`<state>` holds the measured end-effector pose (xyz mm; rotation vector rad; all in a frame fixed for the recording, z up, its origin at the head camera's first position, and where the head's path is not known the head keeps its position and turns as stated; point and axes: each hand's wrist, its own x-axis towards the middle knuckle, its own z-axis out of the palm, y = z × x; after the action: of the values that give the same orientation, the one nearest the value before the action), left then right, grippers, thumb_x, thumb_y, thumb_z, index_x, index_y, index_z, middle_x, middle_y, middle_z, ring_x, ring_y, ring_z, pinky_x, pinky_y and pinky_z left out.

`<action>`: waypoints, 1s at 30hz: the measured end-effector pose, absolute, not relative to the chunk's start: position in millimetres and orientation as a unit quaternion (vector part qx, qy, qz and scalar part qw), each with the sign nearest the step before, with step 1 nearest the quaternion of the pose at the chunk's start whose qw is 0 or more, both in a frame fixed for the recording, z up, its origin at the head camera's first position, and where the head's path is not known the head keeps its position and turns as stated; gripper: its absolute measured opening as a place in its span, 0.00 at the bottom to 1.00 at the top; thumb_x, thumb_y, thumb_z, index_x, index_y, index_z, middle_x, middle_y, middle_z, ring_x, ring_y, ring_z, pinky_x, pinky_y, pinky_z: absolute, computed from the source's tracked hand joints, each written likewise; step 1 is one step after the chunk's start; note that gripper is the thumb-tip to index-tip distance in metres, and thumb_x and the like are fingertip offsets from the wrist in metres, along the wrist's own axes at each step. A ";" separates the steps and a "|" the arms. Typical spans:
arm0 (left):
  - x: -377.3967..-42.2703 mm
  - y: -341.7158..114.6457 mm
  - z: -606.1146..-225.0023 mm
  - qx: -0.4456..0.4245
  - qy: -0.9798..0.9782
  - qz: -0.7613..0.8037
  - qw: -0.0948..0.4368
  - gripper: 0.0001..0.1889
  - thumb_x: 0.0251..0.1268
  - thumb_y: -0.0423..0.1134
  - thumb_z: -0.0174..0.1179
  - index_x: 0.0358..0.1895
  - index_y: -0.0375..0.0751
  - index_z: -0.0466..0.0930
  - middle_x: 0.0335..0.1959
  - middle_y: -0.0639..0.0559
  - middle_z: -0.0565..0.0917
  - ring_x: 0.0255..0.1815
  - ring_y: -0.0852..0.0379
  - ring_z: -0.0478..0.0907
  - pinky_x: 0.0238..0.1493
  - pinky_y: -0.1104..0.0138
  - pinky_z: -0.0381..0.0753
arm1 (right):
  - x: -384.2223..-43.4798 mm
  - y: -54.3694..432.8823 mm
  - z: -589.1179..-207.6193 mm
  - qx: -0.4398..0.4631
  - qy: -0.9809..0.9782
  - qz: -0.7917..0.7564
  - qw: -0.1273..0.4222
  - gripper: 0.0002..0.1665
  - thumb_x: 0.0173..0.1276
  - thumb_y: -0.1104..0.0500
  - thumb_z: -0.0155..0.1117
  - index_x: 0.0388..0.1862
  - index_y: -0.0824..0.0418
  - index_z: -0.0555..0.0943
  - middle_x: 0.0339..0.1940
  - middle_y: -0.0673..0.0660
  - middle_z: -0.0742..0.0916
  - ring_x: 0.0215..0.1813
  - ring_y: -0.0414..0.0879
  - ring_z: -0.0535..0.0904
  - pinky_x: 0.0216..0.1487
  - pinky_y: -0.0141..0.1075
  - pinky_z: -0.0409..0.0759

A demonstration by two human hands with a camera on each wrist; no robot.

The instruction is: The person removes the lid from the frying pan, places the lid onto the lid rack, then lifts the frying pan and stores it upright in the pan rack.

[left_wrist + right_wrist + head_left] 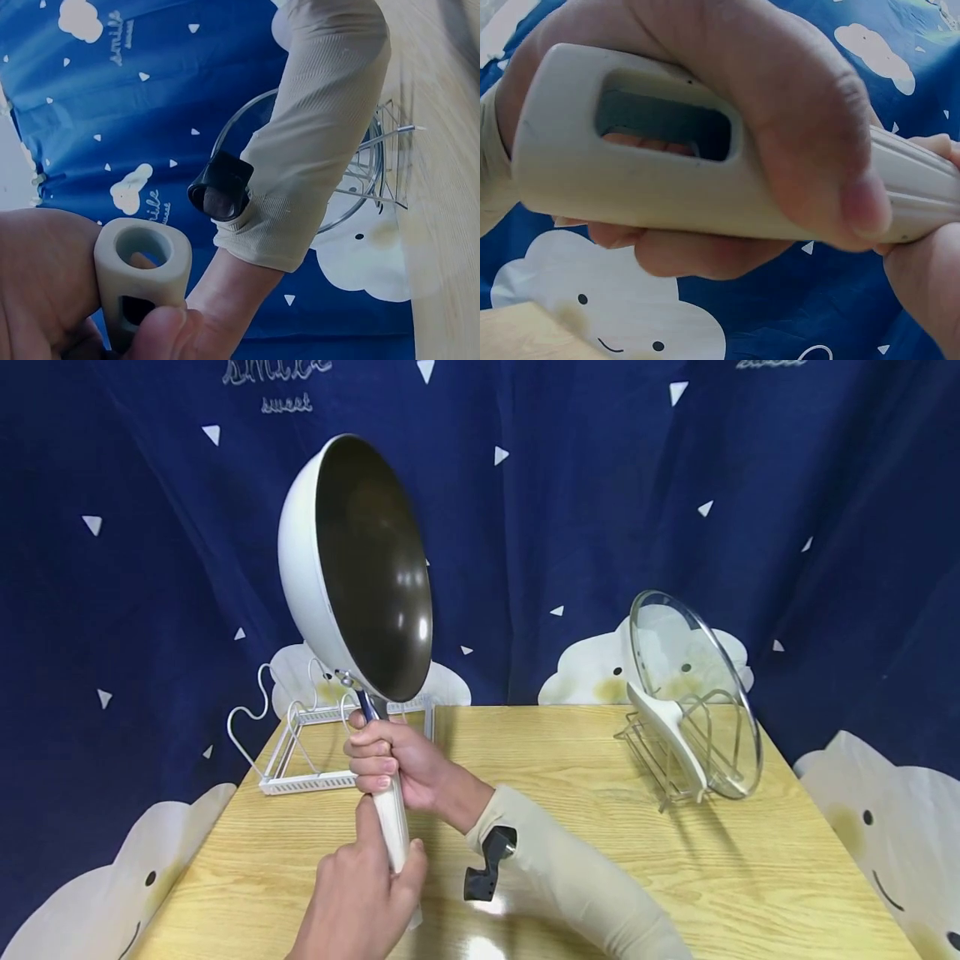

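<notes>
A white wok with a dark brown inside is held upright over the table, its open side turned to the right. My right hand grips the upper part of its white handle, close under the bowl. Lower down, my left hand holds the same handle, with the thumb on its right side. The left wrist view shows the handle's hollow end beside my left hand. In the right wrist view, the left thumb lies across the handle, and part of my right hand shows at the right edge.
On the table's left side stands a white wire rack, partly behind the wok and hands. At the right, a glass lid with a white handle leans in a metal wire stand. A dark blue curtain hangs behind the wooden table.
</notes>
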<state>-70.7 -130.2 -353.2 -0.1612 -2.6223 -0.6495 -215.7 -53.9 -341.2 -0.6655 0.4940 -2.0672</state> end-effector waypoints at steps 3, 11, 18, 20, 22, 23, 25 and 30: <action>-72.0 -130.8 -354.6 -0.059 -0.946 -0.226 0.226 0.28 0.58 0.40 0.68 0.53 0.28 0.65 0.12 0.52 0.71 0.11 0.53 0.71 0.12 0.61 0.65 | -217.5 -56.7 -342.0 -0.269 0.187 -0.829 0.453 0.20 0.72 0.69 0.29 0.34 0.51 0.68 0.15 0.41 0.66 0.12 0.30 0.64 0.17 0.22 0.57; -74.1 -127.0 -357.1 -0.047 -0.947 -0.207 0.242 0.24 0.57 0.38 0.67 0.49 0.29 0.64 0.11 0.49 0.72 0.10 0.48 0.72 0.12 0.59 0.66 | -221.7 -62.0 -343.9 -0.278 0.168 -0.822 0.467 0.21 0.71 0.69 0.28 0.35 0.50 0.68 0.14 0.41 0.66 0.11 0.30 0.65 0.15 0.22 0.55; -76.3 -125.6 -358.0 -0.029 -0.954 -0.197 0.223 0.24 0.59 0.39 0.66 0.48 0.28 0.64 0.11 0.47 0.74 0.10 0.45 0.73 0.11 0.56 0.67 | -226.0 -64.5 -349.1 -0.283 0.150 -0.813 0.485 0.23 0.72 0.68 0.24 0.33 0.50 0.68 0.13 0.40 0.67 0.11 0.29 0.65 0.15 0.22 0.55; -76.7 -124.7 -358.3 -0.024 -0.955 -0.197 0.220 0.24 0.59 0.39 0.66 0.48 0.28 0.64 0.11 0.46 0.74 0.10 0.45 0.73 0.11 0.56 0.68 | -227.7 -65.0 -350.9 -0.283 0.145 -0.813 0.489 0.23 0.72 0.68 0.23 0.33 0.50 0.68 0.13 0.40 0.68 0.11 0.29 0.65 0.15 0.22 0.55; -77.2 -123.7 -358.6 -0.019 -0.956 -0.197 0.218 0.23 0.59 0.38 0.66 0.48 0.28 0.64 0.11 0.46 0.74 0.10 0.44 0.74 0.11 0.55 0.68 | -229.4 -65.3 -353.0 -0.281 0.141 -0.812 0.491 0.23 0.73 0.68 0.23 0.33 0.50 0.68 0.13 0.40 0.68 0.11 0.29 0.64 0.15 0.22 0.56; -77.5 -123.0 -358.8 -0.017 -0.956 -0.197 0.216 0.23 0.59 0.38 0.66 0.47 0.28 0.64 0.11 0.45 0.74 0.10 0.44 0.74 0.11 0.55 0.68 | -230.1 -65.3 -354.2 -0.280 0.139 -0.812 0.492 0.23 0.72 0.67 0.22 0.33 0.50 0.67 0.13 0.40 0.69 0.11 0.29 0.64 0.15 0.22 0.56; -77.9 -121.5 -359.0 -0.011 -0.957 -0.196 0.211 0.23 0.60 0.38 0.65 0.47 0.28 0.64 0.12 0.45 0.74 0.11 0.43 0.74 0.11 0.55 0.68 | -232.1 -65.7 -356.8 -0.279 0.134 -0.812 0.496 0.23 0.73 0.67 0.22 0.32 0.50 0.67 0.12 0.40 0.69 0.11 0.29 0.64 0.15 0.22 0.56; -79.1 -119.3 -359.8 -0.009 -0.960 -0.190 0.206 0.22 0.60 0.38 0.65 0.47 0.28 0.65 0.11 0.44 0.74 0.11 0.43 0.75 0.10 0.56 0.68 | -235.4 -66.0 -362.9 -0.277 0.121 -0.808 0.506 0.23 0.72 0.67 0.21 0.31 0.50 0.67 0.11 0.40 0.70 0.10 0.30 0.62 0.15 0.22 0.56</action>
<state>-79.1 -119.3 -359.8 -0.0241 -2.6755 -0.5288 -235.4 -66.0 -362.9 -0.6692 0.2929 -1.9491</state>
